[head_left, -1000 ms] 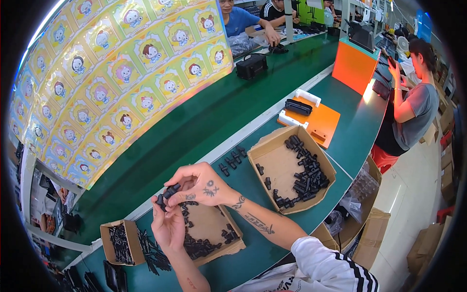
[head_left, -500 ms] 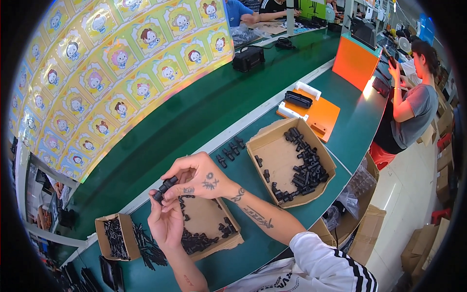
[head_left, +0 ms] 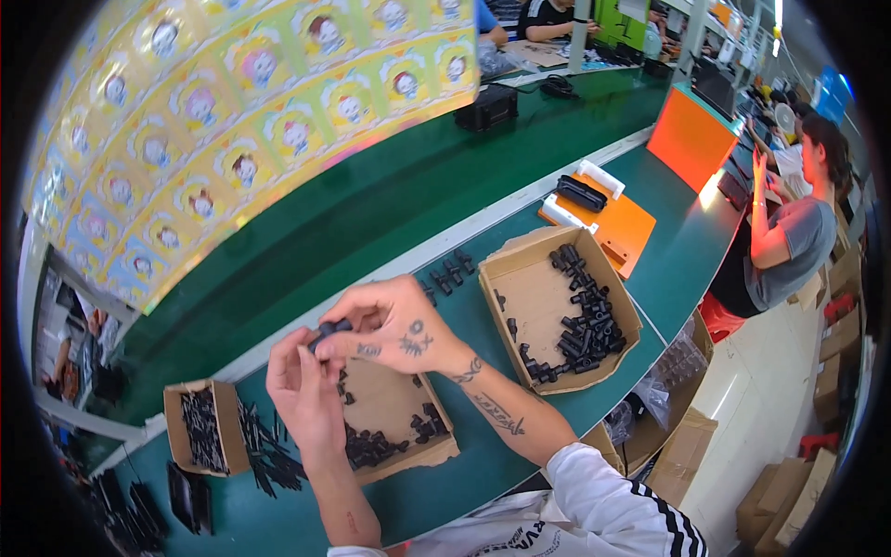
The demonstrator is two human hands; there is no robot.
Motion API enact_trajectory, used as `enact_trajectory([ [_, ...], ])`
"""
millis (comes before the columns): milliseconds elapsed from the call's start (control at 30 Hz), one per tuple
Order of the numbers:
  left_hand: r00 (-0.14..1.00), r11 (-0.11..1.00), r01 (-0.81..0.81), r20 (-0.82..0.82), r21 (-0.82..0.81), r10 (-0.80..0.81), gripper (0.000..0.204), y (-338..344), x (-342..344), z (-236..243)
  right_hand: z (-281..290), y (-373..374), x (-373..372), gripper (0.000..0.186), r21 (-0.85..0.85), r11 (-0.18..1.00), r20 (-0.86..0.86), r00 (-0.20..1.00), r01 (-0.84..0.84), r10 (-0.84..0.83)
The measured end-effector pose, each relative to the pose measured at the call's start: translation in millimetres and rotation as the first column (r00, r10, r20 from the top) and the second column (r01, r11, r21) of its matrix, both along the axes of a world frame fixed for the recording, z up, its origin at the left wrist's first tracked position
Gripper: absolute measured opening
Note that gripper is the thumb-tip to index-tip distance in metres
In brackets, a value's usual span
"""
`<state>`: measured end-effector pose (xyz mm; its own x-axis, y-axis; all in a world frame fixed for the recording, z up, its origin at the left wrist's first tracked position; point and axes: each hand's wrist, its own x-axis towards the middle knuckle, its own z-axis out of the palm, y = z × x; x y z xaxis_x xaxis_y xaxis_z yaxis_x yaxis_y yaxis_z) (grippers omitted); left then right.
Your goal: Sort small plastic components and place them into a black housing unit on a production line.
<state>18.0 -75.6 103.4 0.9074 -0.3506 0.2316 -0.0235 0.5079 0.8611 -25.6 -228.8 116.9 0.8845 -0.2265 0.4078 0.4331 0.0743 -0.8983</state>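
Observation:
In front of me both hands meet at a small black plastic tubular fitting [head_left: 330, 328]. Thumb and fingers of my right hand [head_left: 397, 325] pinch it from the right. My left hand [head_left: 304, 385] has its fingers closed at the left end, partly hiding the piece. Below them lies a shallow cardboard tray [head_left: 385, 401] with small black pieces [head_left: 373, 449] in it. To the right, a cardboard box [head_left: 520, 269] holds many black tubular fittings [head_left: 591, 320]. Between that box and my right hand, several similar fittings [head_left: 452, 272] lie in a row on the green table.
A small cardboard box [head_left: 234, 436] of thin black strips stands at left, with loose strips [head_left: 267, 455] beside it. An orange board [head_left: 631, 227] bears a black part [head_left: 582, 193]. Patterned sheeting [head_left: 251, 111] hangs at upper left. Another person [head_left: 794, 232] sits at right.
The fitting has turned from steeply slanted to nearly level, and my left fingers have come up around its left end. My view has shifted slightly, so the table's things appear moved.

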Motion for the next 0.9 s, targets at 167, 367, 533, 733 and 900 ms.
enact_trajectory([
  [167, 0.875, 0.973, -0.178, 0.477, 0.148, 0.088, 0.019, -9.8, 0.9, 0.6, 7.6, -5.7, -3.7, 0.017, 0.153, 0.988, -0.133, 0.991, 0.026, -0.005],
  [367, 0.946, 0.975, -0.096, 0.324, 0.203, 0.026, 0.019, -4.5, 8.6, 6.7, 1.6, -5.2, 2.2, 0.022, 0.108, 0.994, -0.059, 0.998, 0.026, -0.020],
  [533, 0.934, 0.959, -0.141, 0.355, 0.248, 0.046, 0.018, 0.9, 8.1, 2.6, 0.2, 3.6, 3.7, 0.024, 0.012, 0.996, -0.129, 0.988, 0.084, -0.082],
  [733, 0.974, 0.958, -0.072, 0.229, 0.279, 0.006, 0.017, -0.1, 10.5, 3.8, -0.6, 4.6, 4.3, 0.025, -0.030, 0.988, -0.225, 0.962, 0.151, -0.153],
  [900, 0.999, 0.992, 0.031, -0.034, 0.119, -0.027, 0.023, -0.9, 23.3, -3.7, -5.0, 11.0, 10.3, 0.022, -0.025, 0.940, -0.019, 0.940, 0.340, -0.340],
])
